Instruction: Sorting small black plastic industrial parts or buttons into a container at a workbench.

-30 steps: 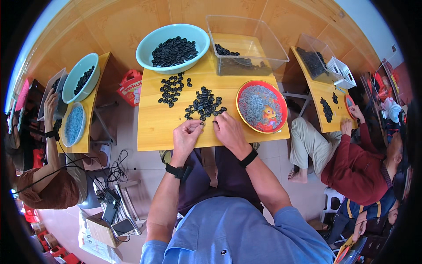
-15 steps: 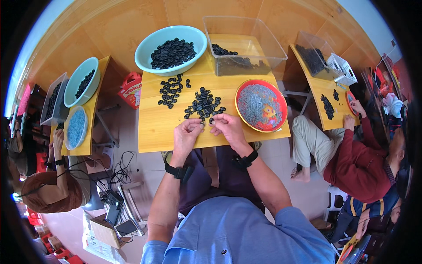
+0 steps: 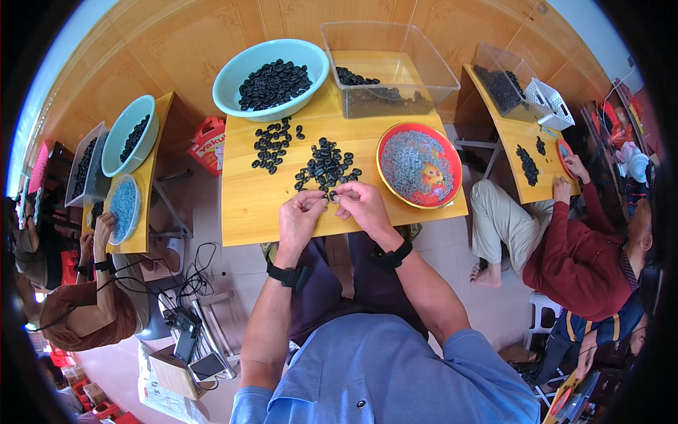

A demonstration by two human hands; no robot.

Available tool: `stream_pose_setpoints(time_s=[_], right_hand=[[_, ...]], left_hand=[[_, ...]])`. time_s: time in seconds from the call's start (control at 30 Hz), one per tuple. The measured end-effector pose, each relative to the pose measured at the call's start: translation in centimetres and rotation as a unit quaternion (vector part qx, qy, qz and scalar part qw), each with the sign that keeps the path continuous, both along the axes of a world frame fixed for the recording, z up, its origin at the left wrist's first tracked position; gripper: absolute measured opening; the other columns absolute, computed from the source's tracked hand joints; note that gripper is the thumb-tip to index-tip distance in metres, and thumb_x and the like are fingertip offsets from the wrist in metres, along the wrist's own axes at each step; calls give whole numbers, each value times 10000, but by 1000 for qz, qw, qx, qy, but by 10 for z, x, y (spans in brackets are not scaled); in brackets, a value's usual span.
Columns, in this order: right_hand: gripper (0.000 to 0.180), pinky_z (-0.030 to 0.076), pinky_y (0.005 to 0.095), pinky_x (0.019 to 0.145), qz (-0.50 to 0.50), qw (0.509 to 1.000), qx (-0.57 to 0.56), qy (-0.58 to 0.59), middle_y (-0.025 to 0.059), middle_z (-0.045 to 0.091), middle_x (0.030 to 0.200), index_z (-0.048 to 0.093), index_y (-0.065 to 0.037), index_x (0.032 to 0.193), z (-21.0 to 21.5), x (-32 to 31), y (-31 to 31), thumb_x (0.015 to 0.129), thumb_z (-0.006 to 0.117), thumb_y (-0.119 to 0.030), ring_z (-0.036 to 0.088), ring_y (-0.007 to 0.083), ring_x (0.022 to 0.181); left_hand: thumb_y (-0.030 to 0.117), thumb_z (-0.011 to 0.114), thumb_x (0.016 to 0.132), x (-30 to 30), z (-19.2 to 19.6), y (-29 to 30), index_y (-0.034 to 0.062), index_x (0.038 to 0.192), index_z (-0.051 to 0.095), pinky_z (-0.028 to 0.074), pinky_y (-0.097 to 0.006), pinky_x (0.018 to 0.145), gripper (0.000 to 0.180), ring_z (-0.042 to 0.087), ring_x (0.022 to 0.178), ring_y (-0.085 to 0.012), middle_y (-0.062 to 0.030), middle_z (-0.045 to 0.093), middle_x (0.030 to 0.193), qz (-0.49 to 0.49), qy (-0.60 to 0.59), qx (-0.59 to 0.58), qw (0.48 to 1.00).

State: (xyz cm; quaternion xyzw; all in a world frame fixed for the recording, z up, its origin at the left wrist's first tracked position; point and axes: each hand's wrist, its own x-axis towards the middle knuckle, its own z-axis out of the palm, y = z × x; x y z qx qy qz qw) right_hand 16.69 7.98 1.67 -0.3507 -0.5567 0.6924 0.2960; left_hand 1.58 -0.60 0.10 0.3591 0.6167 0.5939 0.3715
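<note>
Near the front edge of the wooden table, my left hand (image 3: 300,213) is closed in a pinch on a small black oval piece (image 3: 327,199). My right hand (image 3: 361,207) meets it there, its fingers pinched on a small black piece (image 3: 333,194) too. Fingertips hide much of both, so I cannot tell whether they are joined. Just beyond lies a heap of black oval pieces (image 3: 326,164), with a looser group of them (image 3: 272,146) farther left. To the right of my right hand is a red plate (image 3: 455,159) with a yellow rim, covered in small grey pieces.
At the table's back stand a pale-blue basin (image 3: 222,88) of black pieces and a clear plastic bin (image 3: 395,42). Co-workers sit at side tables to the left (image 3: 157,141) and right (image 3: 519,162). Cables (image 3: 201,268) lie on a stand at lower left.
My right hand has moved slightly left, bringing its black piece up to my left fingertips. The co-worker at left has reached to the plate of bluish pieces.
</note>
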Motion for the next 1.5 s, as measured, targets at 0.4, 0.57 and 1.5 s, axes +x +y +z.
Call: stream_pose_setpoints(time_s=[0.4, 0.57, 1.5], right_hand=[[154, 530, 239, 568, -7, 999, 42, -20, 77, 704, 803, 669, 46, 1013, -4, -3, 1, 891, 660, -47, 654, 102, 636], [148, 528, 236, 569, -7, 999, 39, -16, 75, 706, 800, 672, 44, 1017, -2, -3, 0, 899, 658, -45, 649, 99, 630], [114, 517, 230, 562, 0, 997, 71, -19, 54, 693, 778, 694, 29, 971, -6, 1, -1, 888, 672, -46, 630, 80, 629]], left_hand=[[51, 699, 910, -1, 12, -1, -62, 1042, 689, 508, -199, 683, 174, 681, 768, -87, -71, 732, 859, -23, 15, -38, 999], [57, 701, 907, -3, 12, 0, -57, 1020, 685, 480, -191, 631, 162, 671, 738, -76, -58, 724, 818, -27, 26, -42, 998], [55, 762, 844, -1, 11, -2, -20, 1075, 686, 512, -231, 645, 254, 644, 692, -58, -38, 722, 763, -64, 63, -54, 994]])
